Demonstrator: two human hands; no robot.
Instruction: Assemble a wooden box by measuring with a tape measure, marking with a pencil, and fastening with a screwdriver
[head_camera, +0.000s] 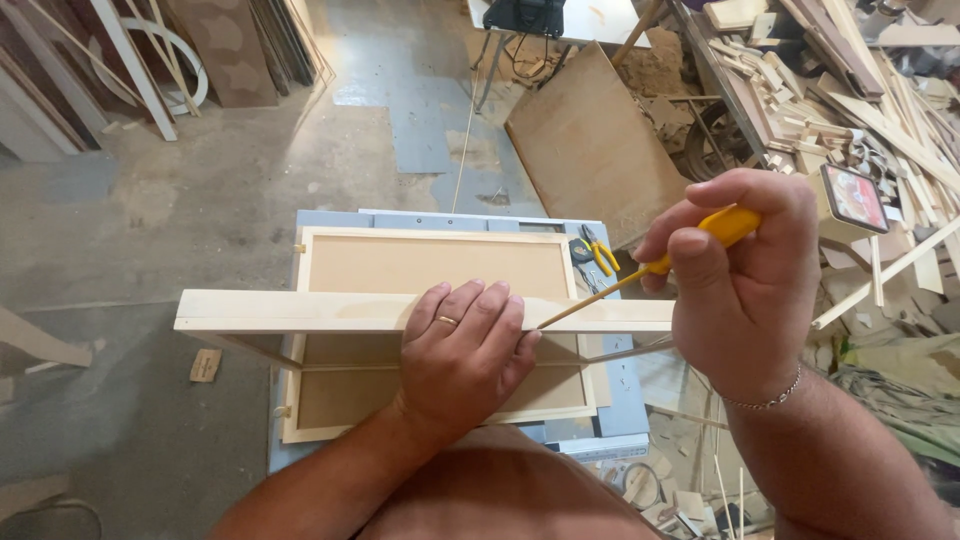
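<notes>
Long pale wooden batten (300, 311), planed and square-edged, lying crosswise over a shallow rectangular wooden frame with a brown hardboard panel (430, 264), both ends overhanging the frame's sides and the left end running past the worktop's left edge. Probably light and stiff, dry and not slippery, yet thin enough to flex or pivot if pressed only at one end; best held flat from above near the spot being worked. Left hand (465, 345) spread palm-down on the batten right of its middle, fingers pressing it against the frame, grip open and flat rather than wrapped. Right hand (735, 270) closed around the yellow handle of a slim tool (725, 226), its thin shaft slanting down to meet the batten just beside the left fingertips; tip type too small to tell. Beneath, a grey-blue worktop (630, 400), with yellow-handled pliers (600, 252) near its far right corner. Beyond the right edge, heaps of pale wood offcuts (860, 100); beyond the far edge, a leaning brown board (590, 140) on the concrete floor (200, 200).
</notes>
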